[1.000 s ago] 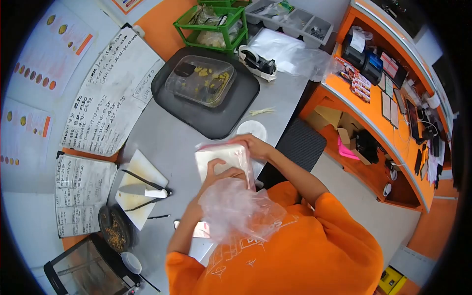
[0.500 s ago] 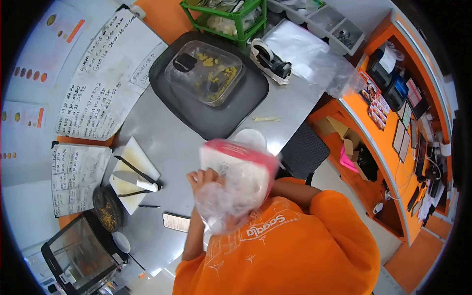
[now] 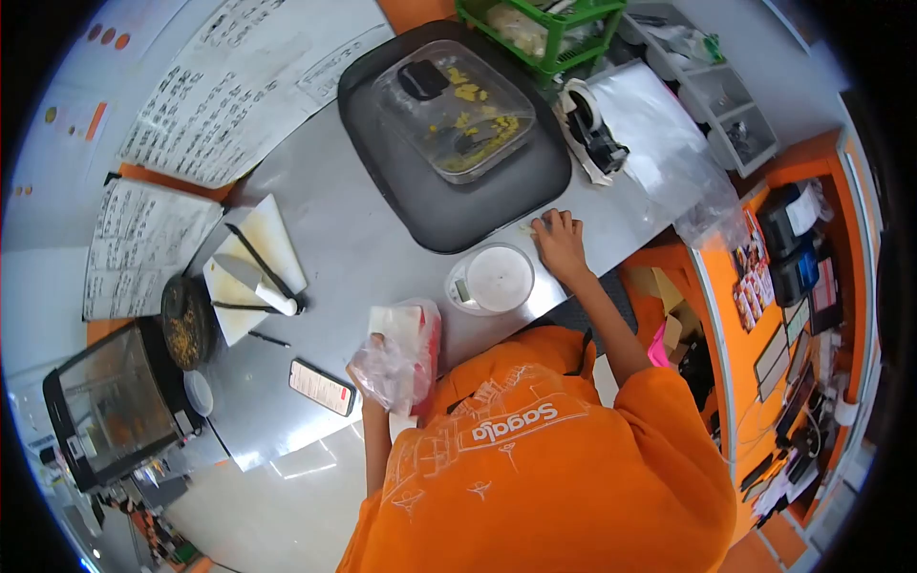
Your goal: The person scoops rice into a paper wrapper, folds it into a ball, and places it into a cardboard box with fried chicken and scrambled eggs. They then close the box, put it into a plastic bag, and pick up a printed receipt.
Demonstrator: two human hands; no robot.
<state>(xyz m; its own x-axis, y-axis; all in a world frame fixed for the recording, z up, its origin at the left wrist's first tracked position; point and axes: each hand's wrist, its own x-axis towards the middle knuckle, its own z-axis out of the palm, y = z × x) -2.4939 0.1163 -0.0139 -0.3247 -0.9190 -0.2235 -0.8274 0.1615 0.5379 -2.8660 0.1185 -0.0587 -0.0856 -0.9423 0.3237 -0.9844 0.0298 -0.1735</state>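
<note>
R hand [image 3: 559, 244] has left the bagged packet [image 3: 406, 349] and is now center-right on the desk [image 3: 363, 258], fingers spread, unclenched, by the tray [image 3: 449, 215] edge. L hand [image 3: 371, 392] alone clenches the bag, lower center, near the scale [image 3: 492, 279].

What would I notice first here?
The big dark tray at the top of the grey table, with a clear tub of yellow bits on it. Below it sits a round white scale, the right hand beside it; the left hand grips a crinkly plastic bag.
</note>
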